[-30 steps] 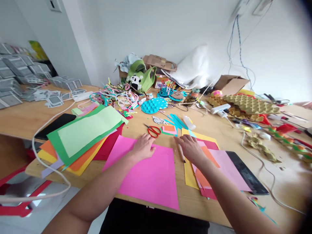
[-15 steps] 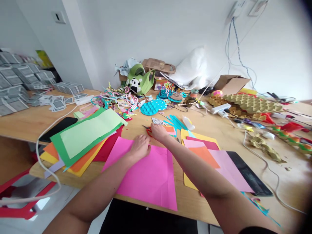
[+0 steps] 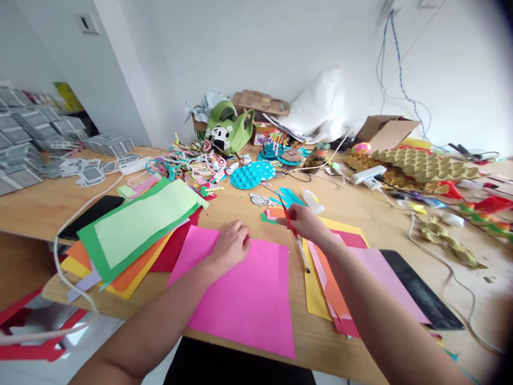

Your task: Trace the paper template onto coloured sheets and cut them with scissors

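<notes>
A large pink sheet lies at the table's front edge. My left hand rests on its upper part with the fingers curled together; whether anything small is under them is hidden. To the right of the sheet, my right hand is closed on red-handled scissors. A pen-like stick shows just below that hand, against the wood. Small orange and green paper pieces lie left of my right hand, and blue cut paper lies beyond it.
Green, orange and yellow sheets are stacked at the left. Pink and yellow papers and a black tablet-like slab lie at the right. A glue bottle, a blue scalloped piece, egg cartons and a white cable are farther off.
My right hand has moved right with the scissors, away from my left hand. Papers at the right have shifted slightly. My left hand remains on the pink sheet.
</notes>
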A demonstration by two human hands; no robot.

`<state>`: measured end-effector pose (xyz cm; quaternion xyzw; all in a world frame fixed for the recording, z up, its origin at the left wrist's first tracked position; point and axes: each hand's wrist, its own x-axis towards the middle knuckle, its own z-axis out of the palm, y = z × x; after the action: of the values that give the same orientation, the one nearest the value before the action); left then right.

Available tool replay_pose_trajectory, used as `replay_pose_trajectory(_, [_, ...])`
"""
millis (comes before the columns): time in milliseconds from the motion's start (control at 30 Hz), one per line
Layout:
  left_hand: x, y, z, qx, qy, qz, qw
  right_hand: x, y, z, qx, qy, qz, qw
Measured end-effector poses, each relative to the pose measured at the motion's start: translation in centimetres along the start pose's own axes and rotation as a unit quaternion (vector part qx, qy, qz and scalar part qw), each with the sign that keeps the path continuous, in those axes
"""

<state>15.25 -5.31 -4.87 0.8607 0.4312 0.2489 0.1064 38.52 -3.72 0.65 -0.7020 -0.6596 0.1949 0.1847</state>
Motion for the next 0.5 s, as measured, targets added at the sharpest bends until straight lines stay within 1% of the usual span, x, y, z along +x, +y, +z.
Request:
replay_pose_trajectory(67, [0.0,0.1,-0.2,-0.008,0.001,0.005,1.0,-0.6,1.1,-0.2,0.021,-0.032,0.014,0.999])
replay_pose_trajectory(133, [0.0,0.3,-0.4,-0.018,0.006,0.01,1.0,-1.3,1.8,-0.1,0.084,-0.085,-0.008,0.993])
replay_pose_trajectory(233, [0.0,0.6,-0.6,-0.028,0.02,0.017,0.999,-2.3,1.9,0.1,0.197,-0.191,-0.052,0.96])
replay_pose_trajectory(300, [0.0,0.8,-0.8,-0.029,0.026,0.025,0.999,-3.0,1.5,0.2,0.221,-0.233,-0.063,0.945])
replay_pose_trajectory(367, [0.0,1.2,-1.1,-0.028,0.022,0.03,0.999,-3.5,1.1,0.2,0.229,-0.234,-0.065,0.943])
replay_pose_trajectory(433, [0.1,1.9,-1.8,-0.022,0.026,0.031,0.999,-4.1,0.8,-0.1,0.257,-0.216,-0.063,0.94])
replay_pose_trajectory(500, [-0.1,2.9,-3.1,-0.007,0.054,0.033,0.998,-4.6,0.8,-0.6,0.297,-0.191,-0.061,0.934])
